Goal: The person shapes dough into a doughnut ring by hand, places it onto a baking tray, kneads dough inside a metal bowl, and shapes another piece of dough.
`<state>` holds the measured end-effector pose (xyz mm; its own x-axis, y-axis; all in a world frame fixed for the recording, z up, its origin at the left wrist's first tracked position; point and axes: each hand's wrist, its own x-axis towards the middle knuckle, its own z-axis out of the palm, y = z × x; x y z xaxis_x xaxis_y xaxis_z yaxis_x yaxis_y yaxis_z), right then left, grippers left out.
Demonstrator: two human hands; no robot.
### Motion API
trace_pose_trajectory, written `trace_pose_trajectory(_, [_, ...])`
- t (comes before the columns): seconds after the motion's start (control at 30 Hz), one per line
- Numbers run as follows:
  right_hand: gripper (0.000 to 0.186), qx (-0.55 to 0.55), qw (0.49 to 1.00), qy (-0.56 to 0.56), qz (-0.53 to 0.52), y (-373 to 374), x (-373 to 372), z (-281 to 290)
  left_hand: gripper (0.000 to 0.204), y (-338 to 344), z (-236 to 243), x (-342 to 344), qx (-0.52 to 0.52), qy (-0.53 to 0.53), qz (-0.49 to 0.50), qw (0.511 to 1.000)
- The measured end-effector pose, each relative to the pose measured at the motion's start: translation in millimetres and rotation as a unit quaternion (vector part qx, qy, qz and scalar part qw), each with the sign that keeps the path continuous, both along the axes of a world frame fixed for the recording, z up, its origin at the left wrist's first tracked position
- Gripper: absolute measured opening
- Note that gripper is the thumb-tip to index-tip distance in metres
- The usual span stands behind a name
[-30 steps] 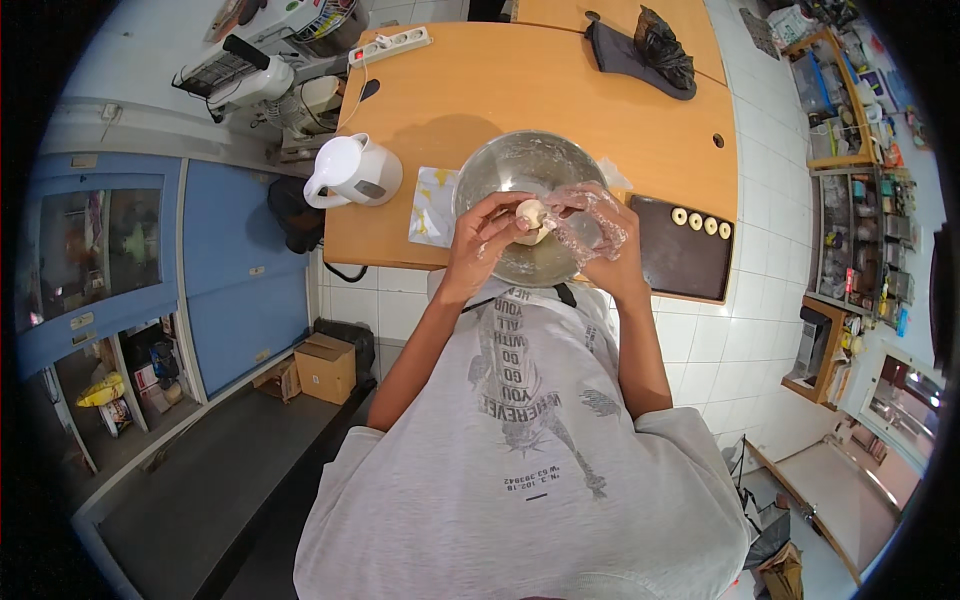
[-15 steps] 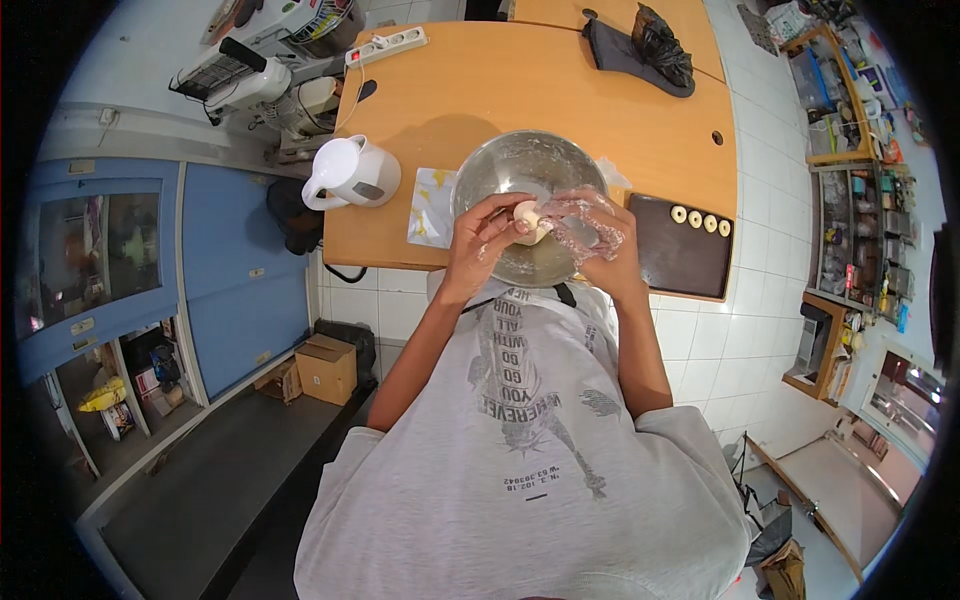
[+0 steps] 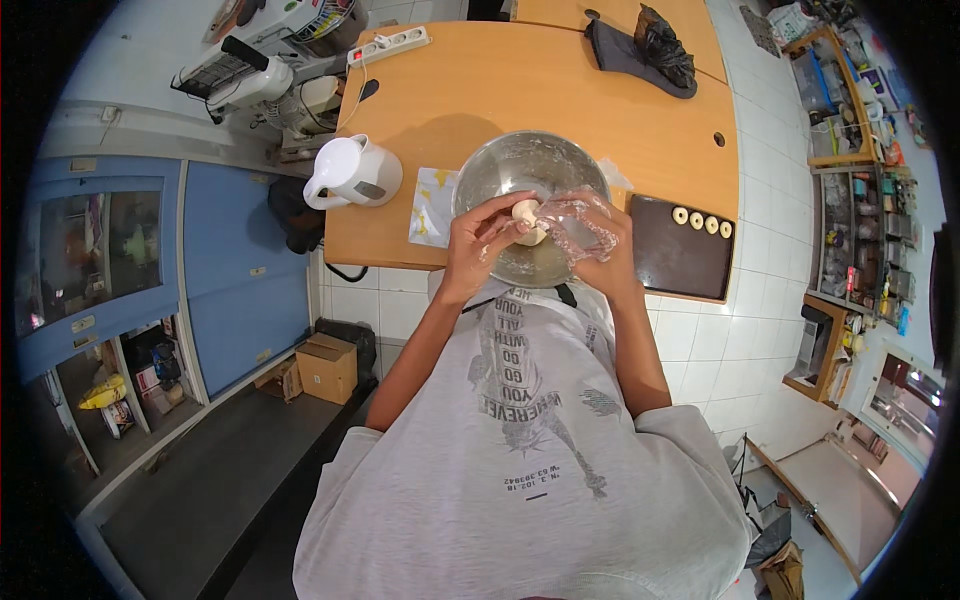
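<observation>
Over a steel mixing bowl (image 3: 487, 160), my left hand (image 3: 474, 242) holds a small pale piece of dough (image 3: 524, 210) between thumb and fingers. My right hand (image 3: 597, 238) wears a clear plastic glove smeared with dough, and its fingertips pinch the same piece from the other side. More pale dough (image 3: 534, 237) shows just below the fingers; whether it is held or lies in the bowl, I cannot tell. To the right of the bowl is a dark baking tray (image 3: 675, 265) with several small dough rings (image 3: 696, 219) in a row along its far edge.
A white jug (image 3: 358, 175) stands left of the bowl, beside a white and yellow packet (image 3: 430, 205). A power strip (image 3: 388, 46) lies at the table's far left. A dark cloth item with a black plastic bag (image 3: 665, 45) lies far right on the wooden table (image 3: 500, 80).
My fingers have shifted slightly around the dough, the right hand turning a little. Nothing else has visibly moved.
</observation>
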<state>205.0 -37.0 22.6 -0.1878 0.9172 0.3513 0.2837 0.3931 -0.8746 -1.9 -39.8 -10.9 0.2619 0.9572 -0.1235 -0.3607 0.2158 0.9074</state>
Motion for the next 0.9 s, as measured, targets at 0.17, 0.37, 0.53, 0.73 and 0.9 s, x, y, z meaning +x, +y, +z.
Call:
trace_pose_trajectory(0.17, [0.033,-0.032,0.999,-0.004,0.010,-2,5,11,0.041,0,7,-4,0.048,0.021,-0.024,0.998])
trace_pose_trajectory(0.37, [0.037,-0.027,0.997,-0.033,0.067,0,6,21,0.041,3,12,-8,0.047,0.036,-0.051,0.997])
trace_pose_trajectory(0.53, [0.038,-0.012,0.997,-0.031,0.064,0,5,26,0.039,3,10,-8,0.043,0.023,-0.053,0.997])
trace_pose_trajectory(0.73, [0.031,0.005,0.999,-0.032,0.034,-2,4,19,0.038,3,10,-7,0.045,0.018,-0.053,0.997])
trace_pose_trajectory(0.9, [0.028,0.022,1.000,-0.021,0.006,-6,4,9,0.038,3,13,-4,0.038,0.002,-0.045,0.998])
